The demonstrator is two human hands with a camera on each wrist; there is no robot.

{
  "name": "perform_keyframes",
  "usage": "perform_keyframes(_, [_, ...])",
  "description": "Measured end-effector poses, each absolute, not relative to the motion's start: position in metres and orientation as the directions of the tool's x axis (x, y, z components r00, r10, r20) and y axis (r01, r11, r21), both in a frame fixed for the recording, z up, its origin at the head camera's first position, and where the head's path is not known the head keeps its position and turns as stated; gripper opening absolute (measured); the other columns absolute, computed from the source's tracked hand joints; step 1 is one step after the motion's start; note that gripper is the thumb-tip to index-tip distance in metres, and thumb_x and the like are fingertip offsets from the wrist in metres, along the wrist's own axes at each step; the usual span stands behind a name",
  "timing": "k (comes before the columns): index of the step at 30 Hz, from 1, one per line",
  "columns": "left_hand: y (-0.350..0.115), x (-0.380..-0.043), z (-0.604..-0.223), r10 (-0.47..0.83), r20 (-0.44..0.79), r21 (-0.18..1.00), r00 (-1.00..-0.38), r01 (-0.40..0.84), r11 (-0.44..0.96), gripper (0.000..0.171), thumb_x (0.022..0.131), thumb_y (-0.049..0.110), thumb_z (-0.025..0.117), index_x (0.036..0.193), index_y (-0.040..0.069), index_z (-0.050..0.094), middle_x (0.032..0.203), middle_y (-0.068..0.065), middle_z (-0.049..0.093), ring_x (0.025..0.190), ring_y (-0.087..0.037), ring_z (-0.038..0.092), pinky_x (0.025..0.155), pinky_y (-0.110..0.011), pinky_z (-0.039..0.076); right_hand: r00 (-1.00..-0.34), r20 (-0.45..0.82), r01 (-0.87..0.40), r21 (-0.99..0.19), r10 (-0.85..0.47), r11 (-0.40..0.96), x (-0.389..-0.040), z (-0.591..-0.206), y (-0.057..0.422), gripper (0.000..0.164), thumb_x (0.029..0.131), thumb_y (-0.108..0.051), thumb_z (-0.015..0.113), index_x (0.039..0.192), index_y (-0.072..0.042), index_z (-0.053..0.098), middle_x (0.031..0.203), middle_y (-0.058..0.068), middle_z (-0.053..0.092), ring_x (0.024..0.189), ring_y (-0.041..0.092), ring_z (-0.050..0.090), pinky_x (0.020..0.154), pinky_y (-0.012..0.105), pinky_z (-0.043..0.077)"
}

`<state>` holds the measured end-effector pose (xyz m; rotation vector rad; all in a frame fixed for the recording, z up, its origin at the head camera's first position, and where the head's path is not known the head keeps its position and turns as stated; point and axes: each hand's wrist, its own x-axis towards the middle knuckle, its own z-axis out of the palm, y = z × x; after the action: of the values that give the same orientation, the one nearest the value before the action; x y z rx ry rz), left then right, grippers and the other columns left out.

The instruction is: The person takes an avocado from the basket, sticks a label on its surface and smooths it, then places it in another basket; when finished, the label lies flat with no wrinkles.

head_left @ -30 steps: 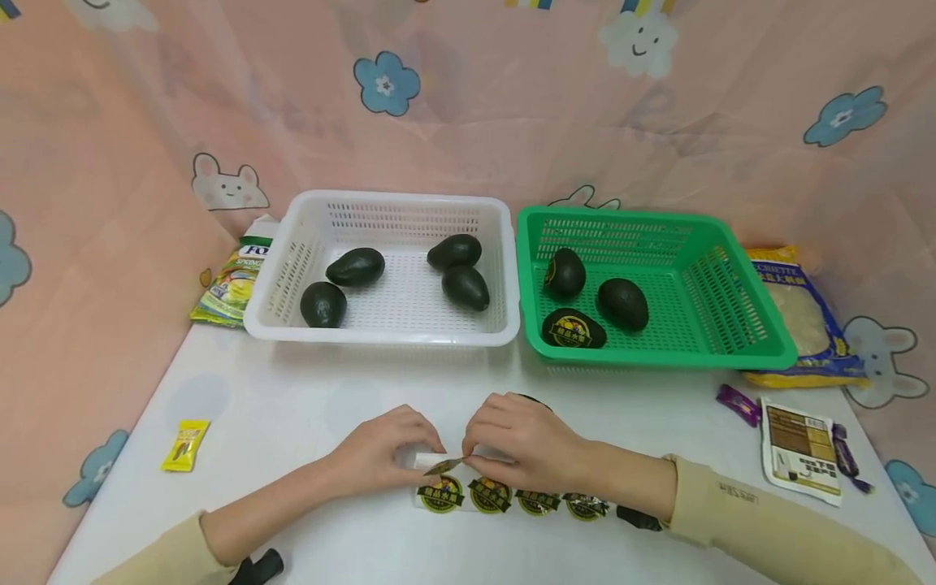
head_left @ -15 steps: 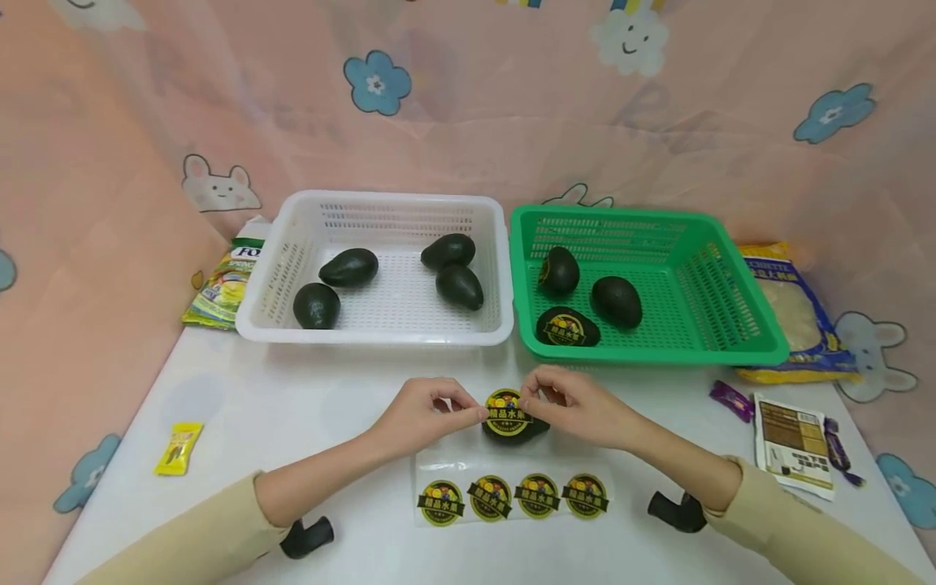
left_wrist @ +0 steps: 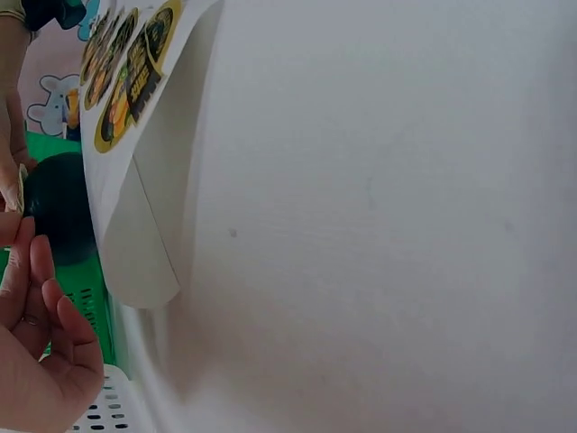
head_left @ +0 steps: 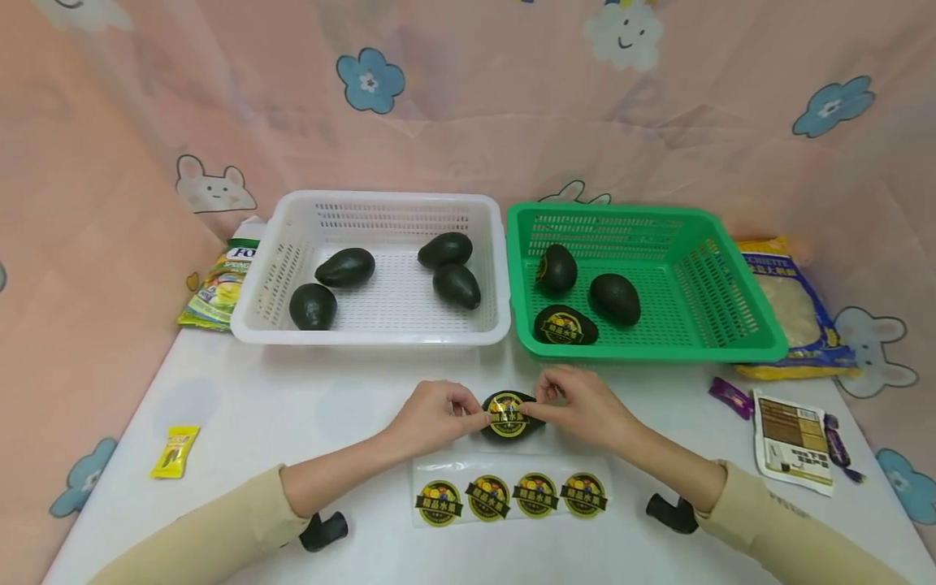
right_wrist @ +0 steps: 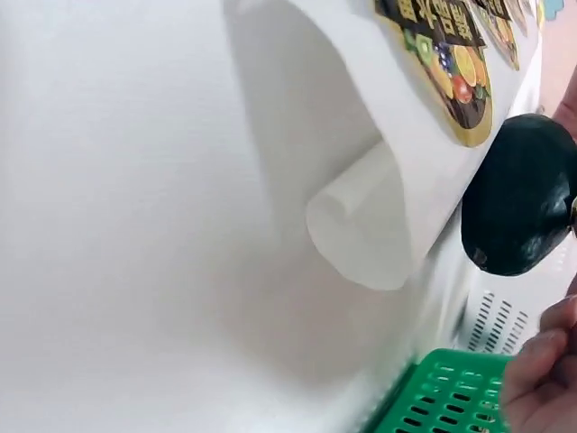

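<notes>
A dark avocado (head_left: pixel 491 433) lies on the table behind the sticker sheet (head_left: pixel 512 465). On its upper side is a round black-and-gold sticker (head_left: pixel 506 418). My left hand (head_left: pixel 431 416) pinches the sticker's left edge between thumb and finger. From the other side my right hand (head_left: pixel 588 410) pinches the right edge, its thumb over the print. The left wrist view shows the left fingertips right against the avocado (left_wrist: pixel 63 207). In the right wrist view the avocado (right_wrist: pixel 518 194) stands out beyond the sheet's curled end, and the sticker is mostly cut off by the frame.
Several avocados lie in a white basket (head_left: pixel 373 337). A green basket (head_left: pixel 658 354) holds 3 more, at least one with a sticker. Snack bags flank the baskets. A yellow packet (head_left: pixel 175 452) lies left; a purple sweet (head_left: pixel 731 398) and brown-white pouch (head_left: pixel 793 443) lie right.
Both hands have carried the sticker from the sheet back to the avocado. Over the last half second it has come down onto the skin, and the right hand has shifted slightly.
</notes>
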<state>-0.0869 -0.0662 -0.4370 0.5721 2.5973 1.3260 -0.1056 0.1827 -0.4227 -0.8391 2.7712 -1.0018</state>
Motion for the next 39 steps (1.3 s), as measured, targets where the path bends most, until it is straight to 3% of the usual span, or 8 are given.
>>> perform_keyframes(7, [-0.063, -0.088, -0.44, 0.481, 0.28, 0.644, -0.831, 0.534, 0.547, 0.021, 0.08, 0.037, 0.08, 0.095, 0.024, 0.072, 0.09, 0.008, 0.06, 0.083, -0.01, 0.053, 0.067, -0.024, 0.045, -0.647, 0.33, -0.714, -0.577, -0.687, 0.397, -0.106, -0.43, 0.182, 0.021, 0.086, -0.01, 0.075, 0.102, -0.02, 0.064, 0.082, -0.009, 0.052, 0.07, 0.015, 0.05, 0.059, 0.024, 0.042])
perform_keyframes(10, [-0.061, -0.089, -0.442, 0.539, 0.35, 0.548, -0.766, 0.634, 0.546, 0.038, 0.079, 0.044, 0.08, 0.111, 0.024, 0.074, 0.1, 0.007, 0.056, 0.09, -0.009, 0.049, 0.066, -0.021, 0.045, -0.645, 0.32, -0.707, -0.596, -0.694, 0.381, -0.106, -0.431, 0.182, 0.022, 0.086, -0.012, 0.075, 0.103, -0.02, 0.064, 0.083, -0.009, 0.053, 0.07, 0.014, 0.049, 0.058, 0.023, 0.042])
perform_keyframes(16, [-0.06, -0.09, -0.448, 0.55, 0.383, 0.494, -0.743, 0.667, 0.557, 0.044, 0.075, 0.045, 0.083, 0.113, 0.025, 0.075, 0.1, 0.007, 0.055, 0.09, -0.01, 0.045, 0.063, -0.018, 0.042, -0.695, 0.235, -0.639, -0.635, -0.68, 0.434, -0.106, -0.43, 0.182, 0.025, 0.083, -0.021, 0.08, 0.102, -0.019, 0.063, 0.085, -0.005, 0.055, 0.074, 0.015, 0.05, 0.061, 0.028, 0.044])
perform_keyframes(20, [-0.06, -0.09, -0.45, 0.547, 0.351, 0.561, -0.76, 0.639, 0.527, 0.045, 0.076, 0.042, 0.083, 0.115, 0.023, 0.072, 0.11, 0.005, 0.057, 0.101, -0.012, 0.049, 0.074, -0.024, 0.047, -0.814, 0.1, -0.443, -0.745, -0.572, 0.499, -0.105, -0.425, 0.185, 0.022, 0.085, -0.025, 0.078, 0.102, -0.018, 0.066, 0.084, -0.005, 0.057, 0.072, 0.017, 0.052, 0.062, 0.027, 0.044])
perform_keyframes(23, [-0.058, -0.092, -0.448, 0.575, 0.296, 0.605, -0.763, 0.615, 0.506, 0.056, 0.075, 0.045, 0.083, 0.123, 0.022, 0.066, 0.124, 0.001, 0.056, 0.114, -0.014, 0.049, 0.087, -0.032, 0.049, -0.908, -0.085, -0.126, -0.878, -0.411, 0.461, -0.103, -0.419, 0.193, 0.027, 0.089, -0.026, 0.073, 0.11, -0.009, 0.067, 0.092, 0.004, 0.064, 0.078, 0.019, 0.056, 0.066, 0.027, 0.048])
perform_keyframes(28, [-0.048, -0.099, -0.441, 0.669, 0.2, 0.584, -0.716, 0.636, 0.505, 0.071, 0.073, 0.046, 0.083, 0.134, 0.023, 0.057, 0.132, 0.001, 0.051, 0.12, -0.013, 0.048, 0.092, -0.032, 0.048, -0.914, -0.352, 0.346, -0.936, -0.202, 0.068, -0.102, -0.408, 0.209, 0.037, 0.097, -0.025, 0.064, 0.12, 0.003, 0.057, 0.107, 0.006, 0.066, 0.096, 0.014, 0.061, 0.081, 0.023, 0.051])
perform_keyframes(33, [-0.034, -0.109, -0.428, 0.761, 0.152, 0.581, -0.631, 0.68, 0.448, 0.054, 0.075, 0.034, 0.084, 0.123, 0.022, 0.063, 0.117, 0.007, 0.058, 0.107, -0.006, 0.053, 0.087, -0.021, 0.046, -0.907, -0.377, 0.417, -0.863, -0.185, -0.285, -0.105, -0.406, 0.217, 0.016, 0.101, -0.018, 0.056, 0.097, -0.008, 0.069, 0.093, -0.002, 0.071, 0.09, 0.005, 0.064, 0.077, 0.013, 0.05])
perform_keyframes(39, [-0.011, -0.143, -0.37, 0.804, 0.239, 0.665, -0.545, 0.695, 0.274, 0.052, 0.072, 0.03, 0.086, 0.117, 0.016, 0.065, 0.113, 0.005, 0.063, 0.103, -0.006, 0.053, 0.089, -0.025, 0.046, -0.912, -0.381, 0.41, -0.867, -0.154, -0.281, -0.103, -0.409, 0.218, 0.019, 0.102, -0.013, 0.052, 0.09, -0.009, 0.068, 0.089, -0.001, 0.067, 0.081, 0.004, 0.062, 0.07, 0.012, 0.049])
